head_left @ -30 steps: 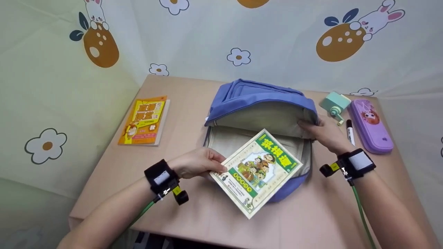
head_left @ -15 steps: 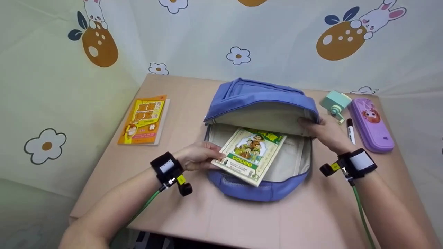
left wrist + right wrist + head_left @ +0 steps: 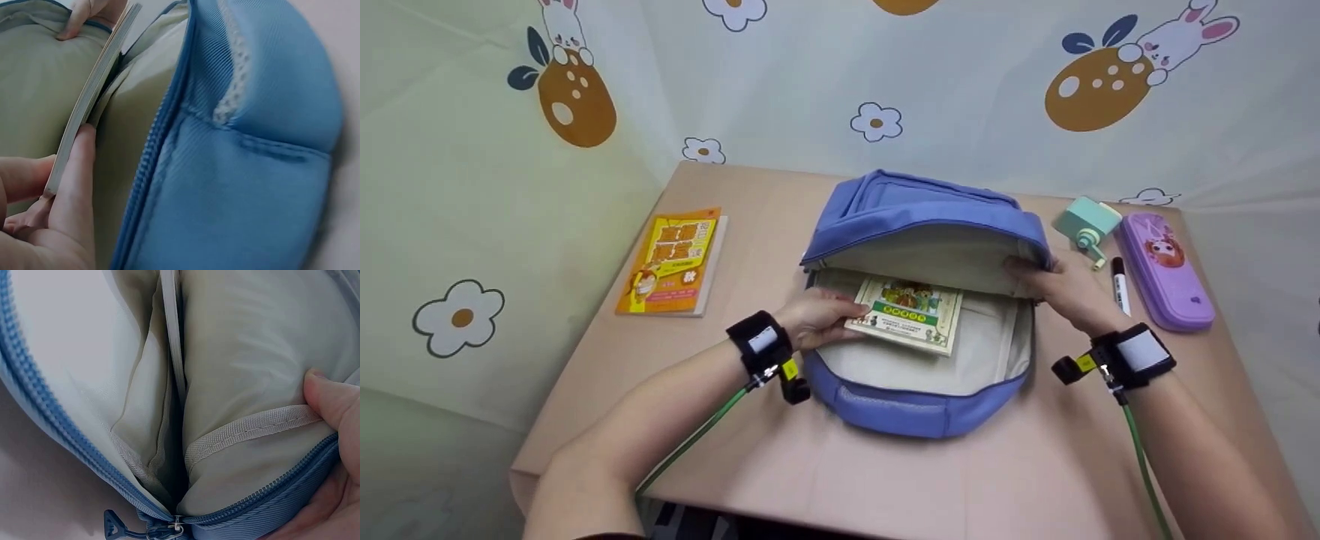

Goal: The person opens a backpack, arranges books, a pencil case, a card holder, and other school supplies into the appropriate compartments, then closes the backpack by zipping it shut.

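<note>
1. At ten o'clock from the bag, we see an orange-and-yellow rectangular paperback [image 3: 667, 262] lying flat, well apart from the hands.
2. At nine o'clock, the left hand [image 3: 821, 319] pinches a cream-and-green illustrated paper book [image 3: 911, 319] by its near left corner, thumb above and fingers beneath. We see it has moved toward two o'clock over the last second.
3. The book is inside the open bag, its far part hidden under the flap. Half a second ago its near end lay over the front rim; now that end is within the mouth, so we judge the insertion well along, though the grasp is not yet released.
4. Its long axis runs toward about half past twelve; the title end points inward, out of sight, and the short bottom edge faces us, near six o'clock.
5. Around it sits the blue fabric backpack [image 3: 892, 416], its pale-lined flap [image 3: 922, 255] held up, unchanged.
6. At three o'clock, the right hand [image 3: 1065, 289] grips the flap's edge, thumb on the lining, fingers outside.
7. Beyond it, we find a mint-green cranked box [image 3: 1087, 219] at two o'clock, then a black-capped white marker [image 3: 1120, 289] and a purple oblong pencil case [image 3: 1174, 281] at three.
</note>
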`<action>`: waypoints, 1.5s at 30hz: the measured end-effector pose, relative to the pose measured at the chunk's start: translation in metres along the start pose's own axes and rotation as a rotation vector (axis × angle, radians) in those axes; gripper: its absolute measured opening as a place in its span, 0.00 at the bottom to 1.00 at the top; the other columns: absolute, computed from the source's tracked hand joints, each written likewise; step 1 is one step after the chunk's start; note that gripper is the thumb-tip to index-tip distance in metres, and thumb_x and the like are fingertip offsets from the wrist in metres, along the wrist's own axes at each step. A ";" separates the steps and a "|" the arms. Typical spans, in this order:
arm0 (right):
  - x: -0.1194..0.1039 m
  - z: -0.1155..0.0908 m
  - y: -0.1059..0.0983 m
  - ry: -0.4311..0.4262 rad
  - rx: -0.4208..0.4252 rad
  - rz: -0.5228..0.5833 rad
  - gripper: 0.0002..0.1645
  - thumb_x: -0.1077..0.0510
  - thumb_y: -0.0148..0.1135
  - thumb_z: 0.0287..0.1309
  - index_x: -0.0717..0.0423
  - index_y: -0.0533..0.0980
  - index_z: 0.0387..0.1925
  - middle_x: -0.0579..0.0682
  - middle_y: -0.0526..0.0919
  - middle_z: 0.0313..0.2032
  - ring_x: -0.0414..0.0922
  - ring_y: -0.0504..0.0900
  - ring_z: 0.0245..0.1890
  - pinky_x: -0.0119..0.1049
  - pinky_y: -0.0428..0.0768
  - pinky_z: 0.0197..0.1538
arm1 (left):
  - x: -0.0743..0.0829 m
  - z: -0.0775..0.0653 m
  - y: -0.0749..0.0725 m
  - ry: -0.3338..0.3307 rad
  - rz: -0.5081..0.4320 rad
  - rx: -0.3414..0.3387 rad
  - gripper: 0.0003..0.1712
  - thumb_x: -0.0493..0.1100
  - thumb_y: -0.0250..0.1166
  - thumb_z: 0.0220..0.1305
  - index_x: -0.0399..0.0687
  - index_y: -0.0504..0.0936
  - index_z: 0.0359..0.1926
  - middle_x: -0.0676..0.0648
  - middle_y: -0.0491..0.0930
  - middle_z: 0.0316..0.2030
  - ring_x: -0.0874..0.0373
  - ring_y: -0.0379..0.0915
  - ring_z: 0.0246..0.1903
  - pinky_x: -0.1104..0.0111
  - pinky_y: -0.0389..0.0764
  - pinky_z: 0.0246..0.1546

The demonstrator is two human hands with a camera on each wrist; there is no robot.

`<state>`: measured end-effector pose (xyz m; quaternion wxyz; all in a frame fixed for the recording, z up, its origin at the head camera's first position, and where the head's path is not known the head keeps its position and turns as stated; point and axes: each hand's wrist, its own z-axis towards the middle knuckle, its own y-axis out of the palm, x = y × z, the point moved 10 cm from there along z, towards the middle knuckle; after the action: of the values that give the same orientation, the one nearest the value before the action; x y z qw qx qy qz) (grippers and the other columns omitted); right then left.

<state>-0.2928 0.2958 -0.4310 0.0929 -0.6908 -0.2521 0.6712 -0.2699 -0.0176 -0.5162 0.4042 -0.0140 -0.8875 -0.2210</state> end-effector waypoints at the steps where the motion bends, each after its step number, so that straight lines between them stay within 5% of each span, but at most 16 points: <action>1: 0.000 0.000 0.000 0.000 0.003 0.003 0.36 0.39 0.63 0.68 0.49 0.71 0.71 0.60 0.77 0.64 0.56 0.77 0.60 0.48 0.83 0.52 | 0.000 0.003 0.001 0.003 0.006 0.015 0.22 0.28 0.62 0.70 0.23 0.70 0.62 0.32 0.80 0.52 0.45 0.84 0.47 0.62 0.84 0.50; 10: 0.002 0.001 -0.002 -0.007 0.042 -0.031 0.36 0.37 0.65 0.65 0.44 0.72 0.71 0.55 0.77 0.65 0.53 0.76 0.61 0.50 0.82 0.53 | 0.010 0.025 0.006 0.071 0.032 0.058 0.26 0.26 0.60 0.70 0.25 0.66 0.67 0.29 0.78 0.56 0.40 0.80 0.55 0.62 0.84 0.49; 19: 0.003 0.002 0.000 -0.022 0.027 0.006 0.36 0.39 0.64 0.67 0.46 0.72 0.71 0.57 0.76 0.65 0.54 0.76 0.62 0.47 0.83 0.51 | 0.013 0.023 0.008 0.100 0.088 0.009 0.27 0.28 0.59 0.72 0.28 0.66 0.69 0.30 0.78 0.57 0.41 0.80 0.55 0.62 0.84 0.50; 29: 0.009 0.001 -0.001 0.007 0.034 0.032 0.36 0.38 0.66 0.65 0.45 0.73 0.70 0.57 0.78 0.64 0.54 0.78 0.61 0.52 0.83 0.51 | 0.010 -0.007 0.003 -0.003 0.021 0.008 0.23 0.25 0.53 0.70 0.25 0.69 0.65 0.30 0.78 0.57 0.44 0.81 0.53 0.61 0.78 0.59; 37: 0.009 0.001 0.003 0.016 -0.005 0.059 0.38 0.39 0.63 0.68 0.51 0.69 0.72 0.60 0.75 0.66 0.56 0.75 0.62 0.53 0.82 0.53 | 0.016 -0.037 0.000 0.039 0.043 -0.054 0.27 0.28 0.47 0.76 0.23 0.57 0.72 0.26 0.67 0.65 0.38 0.67 0.67 0.58 0.72 0.66; 45: 0.010 0.000 0.004 0.015 -0.014 0.035 0.40 0.37 0.63 0.68 0.49 0.68 0.74 0.60 0.74 0.67 0.58 0.74 0.63 0.59 0.80 0.54 | 0.023 -0.060 -0.003 0.081 0.117 -0.128 0.27 0.32 0.46 0.78 0.25 0.58 0.73 0.28 0.66 0.69 0.39 0.63 0.70 0.57 0.69 0.67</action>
<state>-0.2919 0.2967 -0.4419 0.0781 -0.7007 -0.2441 0.6658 -0.2432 -0.0487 -0.4660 0.4501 -0.0826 -0.8522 -0.2539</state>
